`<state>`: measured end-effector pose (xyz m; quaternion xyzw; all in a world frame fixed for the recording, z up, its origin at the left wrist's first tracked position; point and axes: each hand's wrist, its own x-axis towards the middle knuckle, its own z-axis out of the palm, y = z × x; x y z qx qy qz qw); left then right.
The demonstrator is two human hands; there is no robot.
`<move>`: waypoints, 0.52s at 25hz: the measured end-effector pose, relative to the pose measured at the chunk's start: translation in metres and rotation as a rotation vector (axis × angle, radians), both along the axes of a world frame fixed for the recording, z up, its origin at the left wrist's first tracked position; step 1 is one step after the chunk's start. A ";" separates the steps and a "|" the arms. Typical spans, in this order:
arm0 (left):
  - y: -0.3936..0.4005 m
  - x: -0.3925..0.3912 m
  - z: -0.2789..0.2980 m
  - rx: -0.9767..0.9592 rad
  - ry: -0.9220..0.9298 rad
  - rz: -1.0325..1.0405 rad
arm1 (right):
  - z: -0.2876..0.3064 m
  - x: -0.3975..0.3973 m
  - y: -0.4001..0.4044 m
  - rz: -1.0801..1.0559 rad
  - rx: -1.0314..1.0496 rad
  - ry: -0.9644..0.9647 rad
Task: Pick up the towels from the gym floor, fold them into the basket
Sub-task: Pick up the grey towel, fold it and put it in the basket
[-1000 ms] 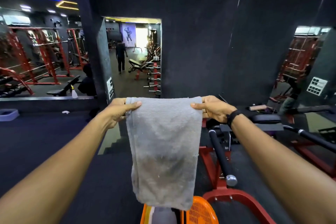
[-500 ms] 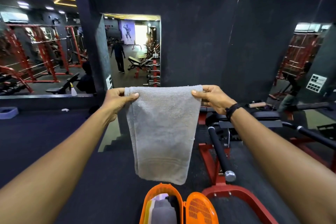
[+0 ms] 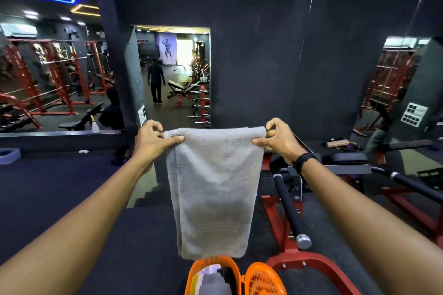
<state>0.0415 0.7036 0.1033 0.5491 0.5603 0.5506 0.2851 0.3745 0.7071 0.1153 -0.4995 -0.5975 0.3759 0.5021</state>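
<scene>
Head view first, left to right from the basket, please.

— Well up and left of the orange basket (image 3: 211, 270), the left hand (image 3: 153, 143) pinches the grey towel (image 3: 213, 189) at its top left corner, thumb across the front, fingers curled behind.

— And the towel itself?

— It hangs flat and doubled between both hands, straight above the basket. Its lower hem stands just over the basket's rim; half a second ago it hung a little higher against that rim, and a second ago it draped lower across the basket's mouth. So the hands have been lifting and resettling it. I judge the fold is squared up and another halving comes before it goes in.

— The other side?

— Up and right of the basket, the right hand (image 3: 278, 141), with a dark band at the wrist, pinches the top right corner the same way.

— Room to work?

— Left of the basket, dark floor lies open. Right of it, close by, a red machine frame (image 3: 311, 261) and a black padded bar (image 3: 290, 208) crowd in, so swinging the towel that way could snag it. Folded cloth already sits inside the basket.
</scene>
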 end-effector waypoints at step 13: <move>-0.016 0.006 -0.007 -0.454 0.002 -0.506 | -0.001 -0.004 -0.011 0.334 -0.353 -0.108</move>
